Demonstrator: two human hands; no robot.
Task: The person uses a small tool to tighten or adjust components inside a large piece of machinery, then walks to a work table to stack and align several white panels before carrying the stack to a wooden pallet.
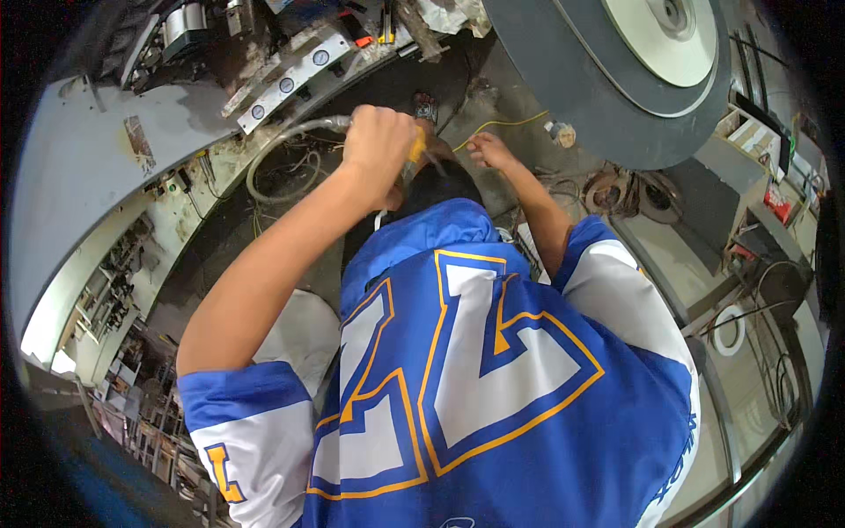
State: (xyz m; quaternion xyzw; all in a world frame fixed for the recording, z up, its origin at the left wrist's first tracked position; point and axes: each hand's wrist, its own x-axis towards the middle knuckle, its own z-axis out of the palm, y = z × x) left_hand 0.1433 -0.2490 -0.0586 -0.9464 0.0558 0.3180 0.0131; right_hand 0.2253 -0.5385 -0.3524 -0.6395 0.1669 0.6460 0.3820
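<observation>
My left hand [377, 157] is closed round a yellow air blow gun [417, 145], over my lap. A thin dark nozzle points away from it toward the right. From the back of this hand a clear hose [257, 167] loops down to the left. Farther right, my right hand [489, 151] hangs in the air with its fingers loosely bent and apart, and nothing shows in it. A yellow cord [515, 121] runs behind its fingertips; whether they touch cannot be told.
At the far left stands a grey machine with a gauge panel [286, 85]. A large dark grey disc [563, 66] with a cream hub [671, 35] fills the upper right. Below the disc lie coiled cables [616, 189]. A white ring [728, 330] sits at the right.
</observation>
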